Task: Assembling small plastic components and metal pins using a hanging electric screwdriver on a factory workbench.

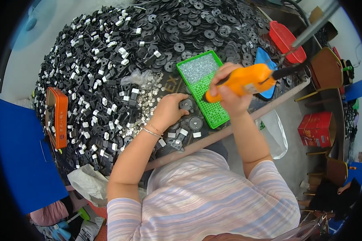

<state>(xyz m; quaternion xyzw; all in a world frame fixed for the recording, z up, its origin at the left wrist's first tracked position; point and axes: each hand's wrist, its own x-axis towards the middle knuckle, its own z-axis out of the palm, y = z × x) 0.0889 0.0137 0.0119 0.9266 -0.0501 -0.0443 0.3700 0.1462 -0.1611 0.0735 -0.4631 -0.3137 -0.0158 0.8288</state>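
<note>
Left grip (169,110) pinches a black disc (186,104) at its rim. Right grip (233,100) closes round orange electric screwdriver (245,82), above green perforated tray (202,86).

I've a blue panel (24,156) @ 9 o'clock, grey flr (280,180) @ 4, brn chair (326,69) approx 2.

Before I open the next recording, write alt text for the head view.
A person's right hand holds an orange power tool over a green perforated tray of small silvery pieces, while the left hand grips a round black part. Heaped nearby are black discs and black-and-white parts.
</note>
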